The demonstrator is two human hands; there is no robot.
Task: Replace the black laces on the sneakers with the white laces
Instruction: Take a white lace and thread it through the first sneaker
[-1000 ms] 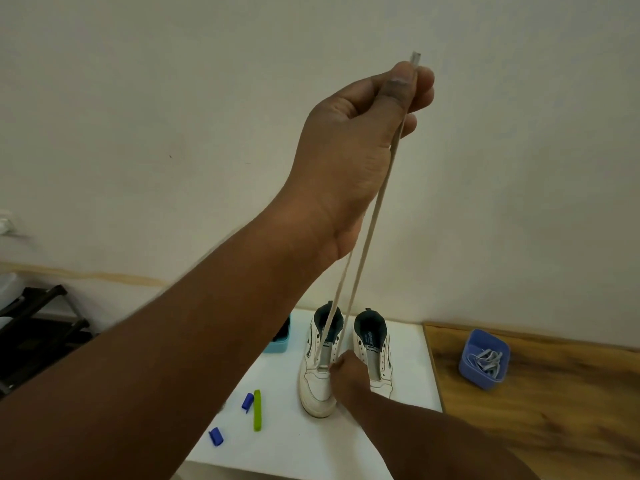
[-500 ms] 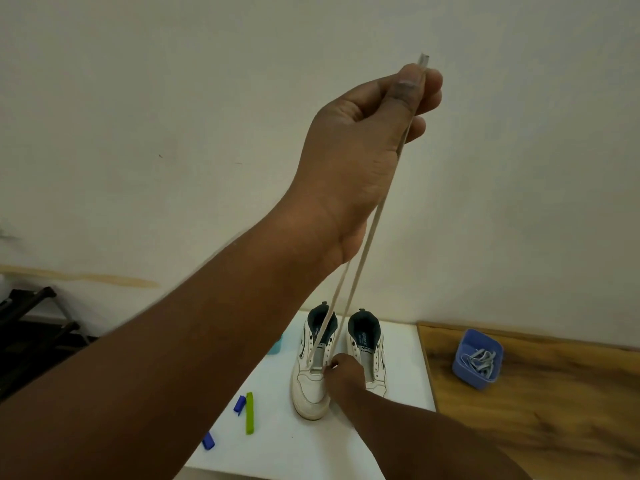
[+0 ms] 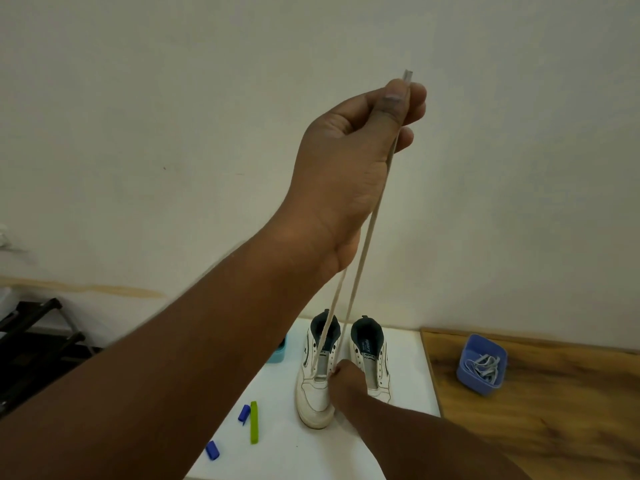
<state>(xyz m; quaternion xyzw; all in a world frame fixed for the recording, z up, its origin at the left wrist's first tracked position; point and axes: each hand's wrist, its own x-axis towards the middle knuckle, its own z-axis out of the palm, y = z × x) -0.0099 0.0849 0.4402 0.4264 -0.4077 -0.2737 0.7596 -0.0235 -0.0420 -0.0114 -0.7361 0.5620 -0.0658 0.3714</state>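
While my left hand [image 3: 360, 147] pinches both ends of the white lace [image 3: 367, 237] high at centre frame, my right hand [image 3: 346, 375] presses the left sneaker [image 3: 313, 393] onto the table [image 3: 408, 368], its fingers hidden. I should level both ends before lacing upward.

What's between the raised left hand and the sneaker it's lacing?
In the head view, only the white lace: two taut strands run from the left hand down to the left sneaker, where the right hand rests.
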